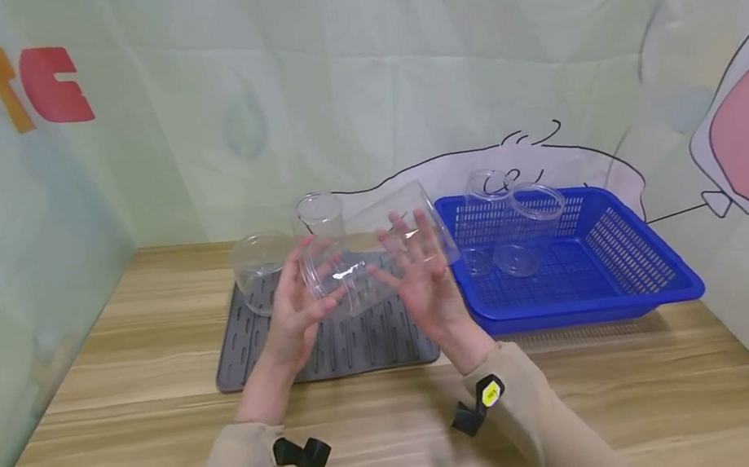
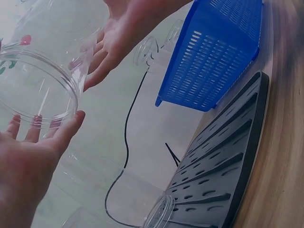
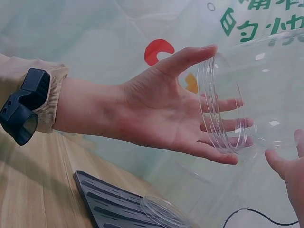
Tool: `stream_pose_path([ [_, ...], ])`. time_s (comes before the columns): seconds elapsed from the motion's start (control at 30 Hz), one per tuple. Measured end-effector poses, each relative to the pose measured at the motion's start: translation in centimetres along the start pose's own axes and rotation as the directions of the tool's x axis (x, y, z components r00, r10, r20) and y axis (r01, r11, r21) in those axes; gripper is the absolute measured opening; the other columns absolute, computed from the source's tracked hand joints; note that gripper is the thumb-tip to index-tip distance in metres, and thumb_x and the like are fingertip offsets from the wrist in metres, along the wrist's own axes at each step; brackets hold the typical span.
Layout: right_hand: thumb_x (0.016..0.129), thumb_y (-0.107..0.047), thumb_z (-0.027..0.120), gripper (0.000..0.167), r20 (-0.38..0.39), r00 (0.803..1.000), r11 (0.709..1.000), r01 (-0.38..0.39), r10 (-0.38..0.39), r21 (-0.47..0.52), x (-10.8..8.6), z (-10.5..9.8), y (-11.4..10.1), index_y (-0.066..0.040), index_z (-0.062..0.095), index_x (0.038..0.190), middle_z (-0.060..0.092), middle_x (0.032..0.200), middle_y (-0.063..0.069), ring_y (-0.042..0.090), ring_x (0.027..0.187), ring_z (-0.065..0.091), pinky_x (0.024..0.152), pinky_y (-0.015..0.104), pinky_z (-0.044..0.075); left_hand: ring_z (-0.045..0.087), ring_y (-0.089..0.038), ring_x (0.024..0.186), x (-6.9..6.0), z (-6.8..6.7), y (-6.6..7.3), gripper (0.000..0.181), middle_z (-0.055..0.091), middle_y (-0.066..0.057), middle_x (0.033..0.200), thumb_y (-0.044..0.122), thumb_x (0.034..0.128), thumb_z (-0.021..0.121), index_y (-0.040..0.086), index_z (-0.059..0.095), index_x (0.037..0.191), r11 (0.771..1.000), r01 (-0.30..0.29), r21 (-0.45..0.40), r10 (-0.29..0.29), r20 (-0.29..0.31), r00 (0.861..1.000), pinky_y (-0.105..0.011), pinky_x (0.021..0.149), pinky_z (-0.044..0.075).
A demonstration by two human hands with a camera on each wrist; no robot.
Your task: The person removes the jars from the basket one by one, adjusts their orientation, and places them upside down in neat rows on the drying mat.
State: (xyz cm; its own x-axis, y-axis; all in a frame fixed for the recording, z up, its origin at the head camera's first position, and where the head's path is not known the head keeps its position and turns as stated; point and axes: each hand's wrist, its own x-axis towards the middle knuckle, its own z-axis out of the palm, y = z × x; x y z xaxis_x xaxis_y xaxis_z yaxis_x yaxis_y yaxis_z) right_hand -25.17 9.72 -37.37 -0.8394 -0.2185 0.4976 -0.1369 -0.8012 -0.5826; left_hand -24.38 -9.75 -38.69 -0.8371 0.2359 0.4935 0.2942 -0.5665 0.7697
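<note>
- The left hand (image 3: pixel 164 111), palm toward the camera, holds a transparent cylindrical jar (image 3: pixel 273 92) by its threaded mouth; the thumb lies against the top of the rim and the other fingers (image 3: pixel 228 124) show through the clear wall or along the rim's underside.
- The jar lies on its side in the air, mouth to the left, its far end cut off by the frame.
- Part of the right hand (image 3: pixel 295 176) enters at the right edge, close beneath the jar.
- A beige fabric sleeve (image 3: pixel 55 95) with a black angular device (image 3: pixel 28 102) covers the left wrist.
- Below, a dark grey ridged mat (image 3: pixel 107 202) rests on a light wood-grain surface (image 3: pixel 38 185).
- A transparent round-rimmed container (image 3: pixel 164 211) overlaps the mat's right side.
- Behind hangs a pale green backdrop (image 3: pixel 95 42) with green characters (image 3: pixel 285 23).
</note>
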Motion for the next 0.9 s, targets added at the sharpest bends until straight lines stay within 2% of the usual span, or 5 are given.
stream_pose_path([
  [0.33,0.064,-0.048,0.087,0.096,0.005,1.0,0.999,-0.011,0.012,-0.044,0.4,0.7,-0.7,-0.031,0.038,0.145,0.038,0.15,0.002,0.025,0.138,0.037,0.117,0.069,0.012,0.036,-0.022,0.139,0.1,-0.1,0.9,0.095,0.027,-0.014,0.156,0.018,0.0745,0.082,0.012,0.026,0.151,0.998,-0.003,0.062,0.0,0.038,0.999,-0.038,0.113,0.041],
  [0.53,0.065,-0.049,0.086,0.087,0.038,0.999,0.996,0.014,-0.01,-0.086,0.7,1.5,-1.5,-0.034,0.046,0.141,0.045,0.146,-0.002,0.023,0.135,0.042,0.108,0.052,0.042,0.032,-0.024,0.141,0.1,-0.5,1.8,0.106,0.034,0.002,0.152,0.024,0.0715,0.087,0.008,0.021,0.154,0.995,-0.039,0.094,0.036,0.038,0.999,-0.034,0.119,0.033],
  [0.6,0.065,-0.048,0.086,0.085,0.046,0.999,0.996,0.021,-0.017,-0.09,0.9,1.5,-1.7,-0.034,0.048,0.139,0.048,0.145,-0.002,0.023,0.134,0.044,0.103,0.047,0.046,0.032,-0.022,0.141,0.1,-0.6,2.2,0.102,0.035,0.002,0.152,0.023,0.0728,0.086,0.009,0.024,0.153,0.994,-0.064,0.083,0.061,0.034,0.998,-0.025,0.114,0.037],
  [0.73,0.066,-0.043,0.087,0.085,0.064,0.998,0.996,0.035,-0.03,-0.087,1.2,1.4,-2.3,-0.031,0.048,0.14,0.052,0.142,-0.002,0.022,0.132,0.048,0.104,0.052,0.045,0.04,-0.017,0.138,0.0,-1.0,3.1,0.081,0.044,0.002,0.147,0.018,0.0828,0.078,0.009,0.032,0.149,0.988,-0.142,0.06,0.142,-0.004,0.99,-0.025,0.113,0.039],
  [0.9,0.067,-0.037,0.088,0.08,0.096,0.994,0.993,0.053,-0.043,-0.104,1.5,0.9,-3.2,-0.031,0.051,0.137,0.054,0.141,-0.003,0.023,0.132,0.047,0.102,0.05,0.045,0.051,-0.018,0.129,-0.1,-1.8,4.5,0.052,0.054,0.0,0.138,-0.005,0.0912,0.05,0.01,0.045,0.14,0.97,-0.235,0.062,0.241,-0.136,0.961,-0.027,0.107,0.046],
])
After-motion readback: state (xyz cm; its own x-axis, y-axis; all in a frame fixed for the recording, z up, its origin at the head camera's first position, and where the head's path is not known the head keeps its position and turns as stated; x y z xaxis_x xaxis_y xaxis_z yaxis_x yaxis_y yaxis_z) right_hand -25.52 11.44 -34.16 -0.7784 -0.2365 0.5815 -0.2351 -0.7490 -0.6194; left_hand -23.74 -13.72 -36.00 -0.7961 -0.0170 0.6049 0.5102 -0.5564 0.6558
